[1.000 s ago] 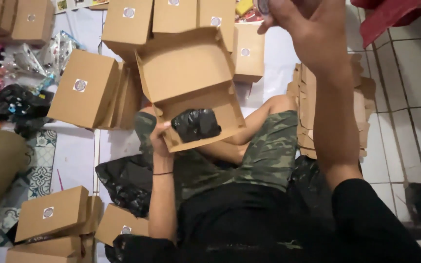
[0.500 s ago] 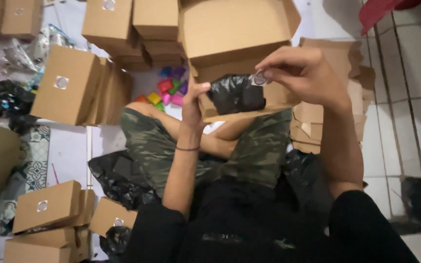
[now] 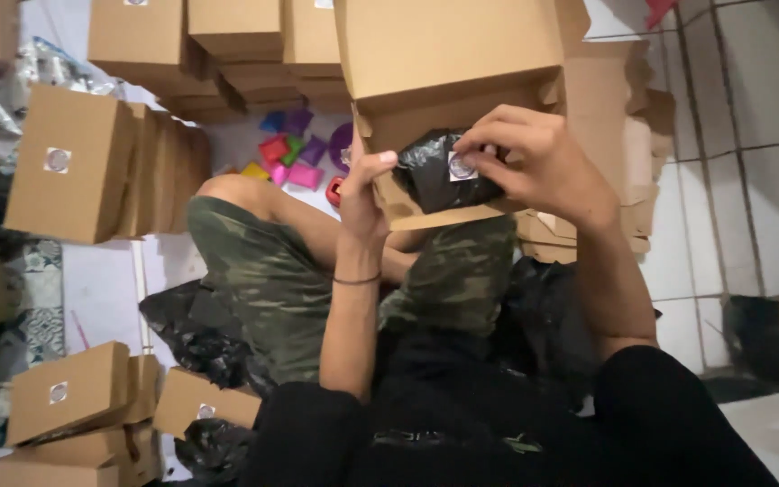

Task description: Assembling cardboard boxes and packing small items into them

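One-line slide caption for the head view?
Seated person's left hand steadies an open cardboard box while the right hand presses a round sticker onto the black bag inside.

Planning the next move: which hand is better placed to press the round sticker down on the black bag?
Right. The right hand already pinches the round sticker over the black bag, while the left hand grips the open cardboard box by its front edge, steadying it.

Box stacks crowd front and left; tiled floor right open.
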